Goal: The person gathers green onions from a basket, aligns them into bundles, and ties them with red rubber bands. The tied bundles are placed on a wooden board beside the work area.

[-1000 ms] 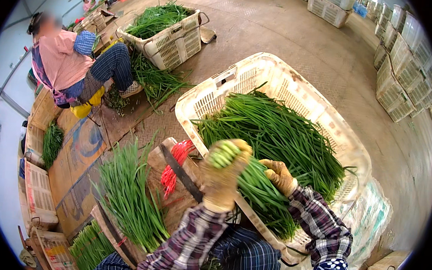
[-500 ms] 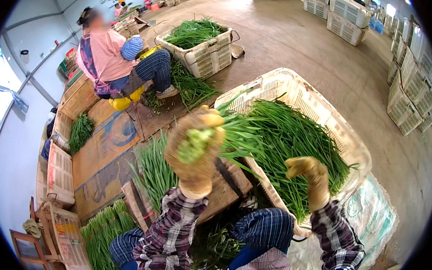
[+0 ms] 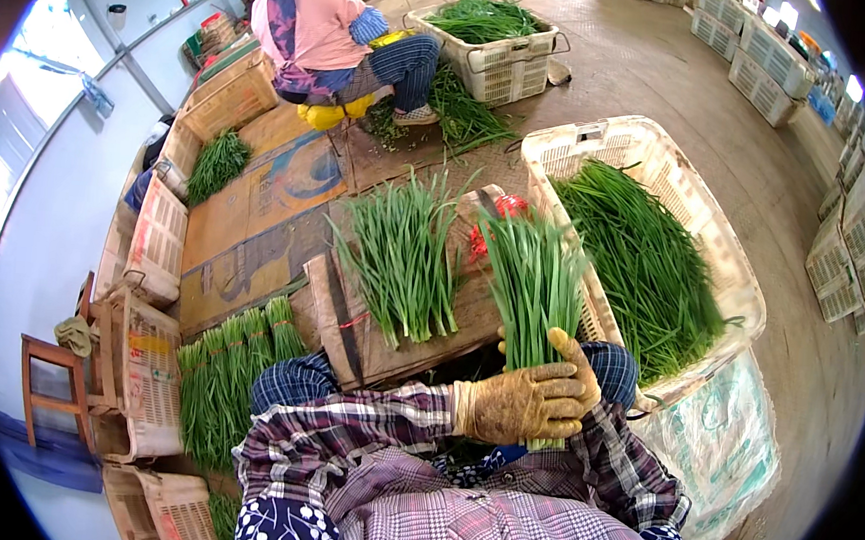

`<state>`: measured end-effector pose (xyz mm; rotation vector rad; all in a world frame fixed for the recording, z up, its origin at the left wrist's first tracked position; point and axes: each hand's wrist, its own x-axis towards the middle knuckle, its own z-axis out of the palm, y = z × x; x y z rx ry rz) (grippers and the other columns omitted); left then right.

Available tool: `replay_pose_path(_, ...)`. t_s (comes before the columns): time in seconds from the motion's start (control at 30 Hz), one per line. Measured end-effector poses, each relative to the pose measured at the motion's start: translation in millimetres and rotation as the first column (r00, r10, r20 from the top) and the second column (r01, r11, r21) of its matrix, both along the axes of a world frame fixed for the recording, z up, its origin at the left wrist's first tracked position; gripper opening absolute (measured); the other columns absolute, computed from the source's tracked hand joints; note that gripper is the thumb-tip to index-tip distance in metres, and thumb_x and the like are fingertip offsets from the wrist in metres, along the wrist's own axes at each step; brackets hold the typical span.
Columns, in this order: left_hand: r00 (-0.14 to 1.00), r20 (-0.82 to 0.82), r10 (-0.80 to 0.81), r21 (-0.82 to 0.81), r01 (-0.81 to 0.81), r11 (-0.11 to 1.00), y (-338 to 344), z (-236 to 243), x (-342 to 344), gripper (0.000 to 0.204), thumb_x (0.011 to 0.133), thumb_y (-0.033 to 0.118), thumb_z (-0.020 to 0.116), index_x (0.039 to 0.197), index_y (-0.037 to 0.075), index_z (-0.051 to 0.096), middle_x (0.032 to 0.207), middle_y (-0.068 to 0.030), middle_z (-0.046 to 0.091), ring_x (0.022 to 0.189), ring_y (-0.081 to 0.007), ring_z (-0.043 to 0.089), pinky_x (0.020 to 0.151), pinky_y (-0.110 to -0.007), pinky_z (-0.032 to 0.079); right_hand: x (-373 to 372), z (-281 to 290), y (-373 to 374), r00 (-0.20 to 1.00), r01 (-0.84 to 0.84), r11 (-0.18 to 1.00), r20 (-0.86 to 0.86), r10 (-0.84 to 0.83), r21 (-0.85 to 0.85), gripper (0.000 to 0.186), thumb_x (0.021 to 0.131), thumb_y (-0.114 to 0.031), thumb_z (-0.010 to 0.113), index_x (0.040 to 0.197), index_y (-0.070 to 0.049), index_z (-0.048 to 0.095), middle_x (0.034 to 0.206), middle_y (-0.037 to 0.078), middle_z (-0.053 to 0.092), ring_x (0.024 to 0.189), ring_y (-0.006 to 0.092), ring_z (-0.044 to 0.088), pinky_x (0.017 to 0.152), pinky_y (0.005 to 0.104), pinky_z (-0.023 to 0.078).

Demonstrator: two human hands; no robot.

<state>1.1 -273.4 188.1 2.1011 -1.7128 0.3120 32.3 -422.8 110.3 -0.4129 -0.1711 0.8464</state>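
A: Left hand [image 3: 523,407]?
B: Gloved, grip closed across the lower end of a bundle of green stalks [image 3: 537,287], fingers lying over the front.
A: Right hand [image 3: 580,373]?
B: Gloved, partly hidden. Grip looks closed round the same bundle from its right side. Hands touching.
A: Bundle's where?
B: Held in front of the torso, leaf tips pointing away from the body, between worktop [image 3: 475,308] and crate [image 3: 711,224].
A: On the worktop?
B: Loose pile of stalks [image 3: 398,258], plus red ties [image 3: 479,241] toward the far right, just beside the bundle.
A: Crate?
B: Pale, slotted, loose greens [image 3: 638,269] inside.
A: Left side?
B: Tied bundles [image 3: 224,376] near the left leg. Ahead, seated co-worker [image 3: 314,31], near a second filled crate [image 3: 516,75].
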Motion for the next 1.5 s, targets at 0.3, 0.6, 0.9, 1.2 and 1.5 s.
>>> replay_pose_path(0.3,0.944,-0.318,0.092,-0.234,-0.172,0.957,63,89,-6,0.054,0.081,0.040,0.071,0.126,0.012,0.057,0.121,-0.0087,0.062,0.113,-0.0255,0.058,0.102,-0.046,0.042,47,124,58,0.929,0.283,0.953,0.278,-0.245,-0.107,0.057,0.084,-0.022,0.067,0.134,-0.006,0.044,0.117,0.009,0.060,0.097,0.0216,0.063,0.079,0.0357,0.056)
replay_pose_path(0.6,0.736,-0.643,0.212,-0.555,-0.639,0.533,119,38,87,0.089,0.070,0.037,0.084,0.140,0.006,0.036,0.129,-0.0118,0.054,0.115,-0.0242,0.054,0.097,-0.039,0.045,99,123,80,0.714,0.500,0.857,0.621,-0.324,-0.127,0.073,0.064,-0.016,0.087,0.128,-0.006,0.052,0.113,0.003,0.062,0.103,0.0186,0.058,0.091,0.0333,0.048)
replay_pose_path(0.9,0.521,-0.817,0.247,-0.329,-0.773,0.542,118,-69,125,0.077,0.066,0.023,0.088,0.130,0.004,0.049,0.120,-0.0078,0.060,0.110,-0.0195,0.055,0.094,-0.036,0.047,145,-36,98,0.588,0.587,0.693,0.809,-0.009,-0.418,0.063,0.069,-0.016,0.085,0.123,-0.001,0.055,0.116,0.009,0.064,0.105,0.0194,0.059,0.092,0.0331,0.048)
replay_pose_path(1.2,0.528,-0.826,0.198,-0.237,-0.644,0.728,138,-26,126,0.063,0.076,0.034,0.080,0.126,0.006,0.055,0.117,-0.0014,0.061,0.105,-0.0143,0.056,0.092,-0.030,0.046,130,16,106,0.539,0.537,0.786,0.842,-0.039,-0.307,0.057,0.078,-0.030,0.079,0.122,-0.003,0.057,0.113,0.006,0.065,0.102,0.0145,0.058,0.087,0.0310,0.048)
replay_pose_path(1.5,0.301,-0.856,-0.421,-0.506,-0.654,0.562,148,41,85,0.064,0.083,0.024,0.073,0.136,0.002,0.045,0.119,-0.0071,0.062,0.109,-0.0215,0.059,0.093,-0.034,0.050,104,90,131,0.652,0.135,0.954,0.749,0.118,-0.268,0.067,0.086,-0.046,0.067,0.132,-0.002,0.046,0.119,0.007,0.058,0.106,0.0151,0.054,0.092,0.0298,0.045)
